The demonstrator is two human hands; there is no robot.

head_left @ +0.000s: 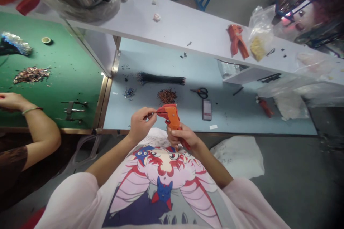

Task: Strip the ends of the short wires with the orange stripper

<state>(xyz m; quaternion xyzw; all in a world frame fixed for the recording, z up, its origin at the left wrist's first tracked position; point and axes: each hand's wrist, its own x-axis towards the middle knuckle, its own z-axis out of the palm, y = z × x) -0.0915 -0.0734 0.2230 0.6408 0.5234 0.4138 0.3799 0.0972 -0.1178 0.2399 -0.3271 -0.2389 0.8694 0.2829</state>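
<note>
My right hand [185, 135] is wrapped round the handles of an orange and red wire stripper [172, 115], whose jaws point left. At the tip of those jaws, the fingers of my left hand [142, 122] are pinched together; what they hold is too small to make out. Just beyond the tool lies a pile of copper-coloured scraps [167, 96] on the light blue table. Behind that pile a bundle of black wires [162, 78] lies flat, with bare ends at its sides.
Black-handled scissors [202, 93] and a dark-edged card [206, 110] lie to the right. Above runs a white shelf [177, 32] bearing another orange tool [237, 41]. At left, a co-worker's arm [40, 128] rests by a green table [59, 93].
</note>
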